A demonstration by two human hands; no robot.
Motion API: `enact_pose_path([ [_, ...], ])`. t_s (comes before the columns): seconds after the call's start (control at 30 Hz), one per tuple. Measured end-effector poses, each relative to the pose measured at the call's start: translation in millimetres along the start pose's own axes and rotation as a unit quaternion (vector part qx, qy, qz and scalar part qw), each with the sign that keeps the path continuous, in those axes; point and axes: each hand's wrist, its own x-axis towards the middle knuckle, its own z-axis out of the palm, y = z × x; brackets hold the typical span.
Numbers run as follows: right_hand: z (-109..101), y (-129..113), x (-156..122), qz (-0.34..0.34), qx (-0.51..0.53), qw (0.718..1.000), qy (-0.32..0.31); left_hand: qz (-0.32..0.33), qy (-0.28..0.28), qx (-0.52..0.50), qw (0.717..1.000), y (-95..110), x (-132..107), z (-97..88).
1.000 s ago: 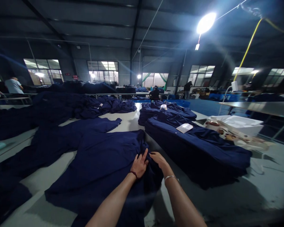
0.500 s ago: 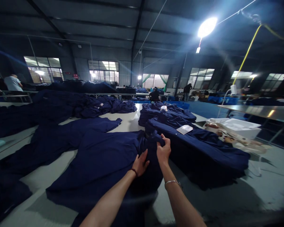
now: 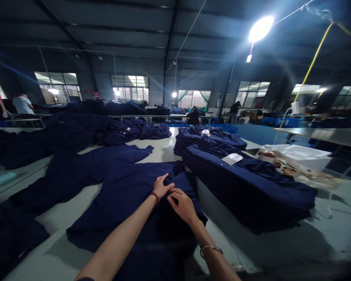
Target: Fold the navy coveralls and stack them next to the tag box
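Observation:
A dark navy garment (image 3: 128,199) lies spread on the pale table in front of me. My left hand (image 3: 162,188) rests on its upper right part, thumb and fingers apart. Close beside it, my right hand (image 3: 183,205) is bent over the same cloth with curled fingers and thumb drawn together; its fingertips meet the left thumb. Whatever the right fingertips pinch is too small to make out. Right of both hands stands a thick stack of folded navy garments (image 3: 245,187), with a white paper tag (image 3: 232,159) on top.
More navy garments (image 3: 76,128) are heaped at the left and back of the table. A white plastic bin (image 3: 305,157) stands at the right beside a beige patterned cloth. A teal cylinder (image 3: 2,180) lies far left. Several people work in the background, one in a light shirt (image 3: 23,104).
My right hand has let go of the garment's right edge and moved left and down to my left hand. The lifted cloth has dropped flat. My left hand has shifted slightly up and left.

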Motion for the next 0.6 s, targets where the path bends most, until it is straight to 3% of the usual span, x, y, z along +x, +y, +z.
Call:
enact_pose_path([
  [0.07,2,8,-2,0.076,-0.04,0.991,0.105,0.059,0.006,0.068,0.996,-5,-4,2.1],
  [0.13,3,19,-2,0.18,-0.085,0.966,0.163,0.108,-0.011,0.094,0.99,-4,-7,7.7],
  [0.23,3,36,-1,0.297,-0.128,0.938,0.124,0.129,-0.076,0.117,0.982,-3,-12,21.1],
  [0.33,0,44,0,0.342,-0.164,0.924,0.042,0.094,-0.141,0.16,0.972,-6,-14,35.0],
  [0.47,-13,39,8,0.363,-0.208,0.908,-0.028,0.073,-0.157,0.192,0.966,-10,-12,43.4],
  [0.6,-27,20,32,0.323,-0.198,0.926,0.013,0.061,-0.154,0.125,0.978,-1,-4,40.2],
])
